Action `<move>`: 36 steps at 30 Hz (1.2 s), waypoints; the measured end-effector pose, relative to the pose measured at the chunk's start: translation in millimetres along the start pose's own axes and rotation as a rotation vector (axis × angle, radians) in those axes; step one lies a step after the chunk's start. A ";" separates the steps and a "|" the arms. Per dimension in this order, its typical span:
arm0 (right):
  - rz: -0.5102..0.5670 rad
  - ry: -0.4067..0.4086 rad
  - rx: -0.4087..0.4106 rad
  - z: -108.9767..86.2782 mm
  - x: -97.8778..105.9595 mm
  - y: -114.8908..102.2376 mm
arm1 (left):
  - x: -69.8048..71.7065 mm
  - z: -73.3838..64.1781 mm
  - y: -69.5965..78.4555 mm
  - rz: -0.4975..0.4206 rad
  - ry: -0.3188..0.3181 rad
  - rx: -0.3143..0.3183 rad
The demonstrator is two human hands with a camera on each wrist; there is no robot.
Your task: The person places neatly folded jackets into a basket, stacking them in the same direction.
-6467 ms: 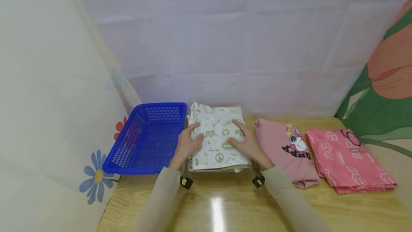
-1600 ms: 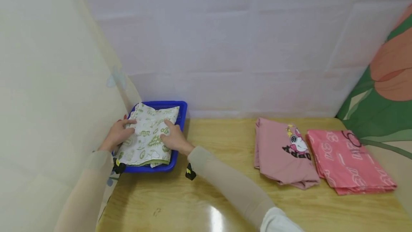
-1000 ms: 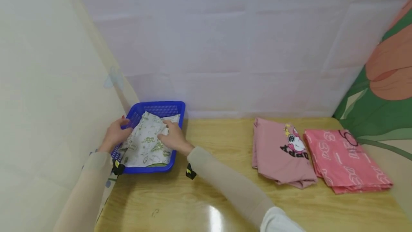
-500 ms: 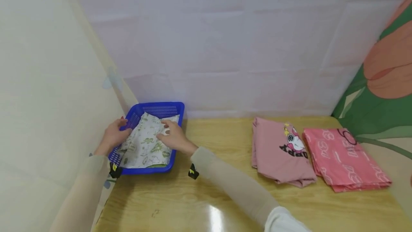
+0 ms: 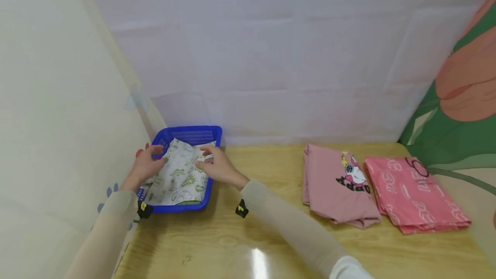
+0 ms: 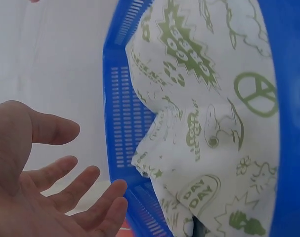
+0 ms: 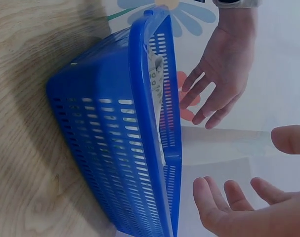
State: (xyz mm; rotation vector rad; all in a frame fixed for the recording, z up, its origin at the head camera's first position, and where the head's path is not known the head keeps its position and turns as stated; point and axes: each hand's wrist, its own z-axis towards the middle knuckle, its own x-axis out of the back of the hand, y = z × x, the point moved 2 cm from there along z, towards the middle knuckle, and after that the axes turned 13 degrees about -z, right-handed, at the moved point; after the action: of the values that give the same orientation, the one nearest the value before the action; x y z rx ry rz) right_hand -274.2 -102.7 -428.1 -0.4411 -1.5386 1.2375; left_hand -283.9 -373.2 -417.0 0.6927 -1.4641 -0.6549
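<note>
A folded white cloth (image 5: 180, 173) with green prints lies inside the blue plastic basket (image 5: 217, 134), its top edge uneven. My left hand (image 5: 147, 165) hovers over the basket's left side, fingers spread and holding nothing. In the left wrist view that hand (image 6: 46, 182) is apart from the cloth (image 6: 204, 113) and the basket wall (image 6: 121, 118). Above the basket's right side is my right hand (image 5: 221, 167), its fingers loosely bent. The right wrist view shows both the right hand (image 7: 258, 197) and the left hand (image 7: 226, 74) above the basket rim (image 7: 140, 74) with nothing in them.
A folded dusty-pink garment (image 5: 325, 184) with a cartoon print lies right of centre on the wooden table (image 5: 217, 244). Beside it is a folded bright pink cloth (image 5: 414, 197) with white lettering. Hanging fabric (image 5: 248, 55) closes off the back and left.
The white cloth went from the table's middle, gripped by both hands, leftward into the basket. Both hands let go of it, and have since shifted slightly right.
</note>
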 end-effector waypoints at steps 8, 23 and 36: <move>0.011 0.028 0.025 -12.7 17.5 1.2 | -16.0 -9.1 23.4 -0.008 0.037 -0.036; 0.042 0.054 0.056 -44.6 61.1 7.5 | -51.8 -16.8 62.6 -0.042 0.057 -0.165; 0.009 0.088 0.060 -79.1 94.0 33.3 | -80.2 -24.0 86.3 -0.081 0.001 -0.197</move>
State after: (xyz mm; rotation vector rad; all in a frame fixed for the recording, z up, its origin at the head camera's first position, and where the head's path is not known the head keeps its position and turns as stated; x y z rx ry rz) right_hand -250.0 21.9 -418.5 -0.4571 -1.4230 1.2520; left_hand -262.5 -255.6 -403.3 0.6012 -1.3547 -0.8488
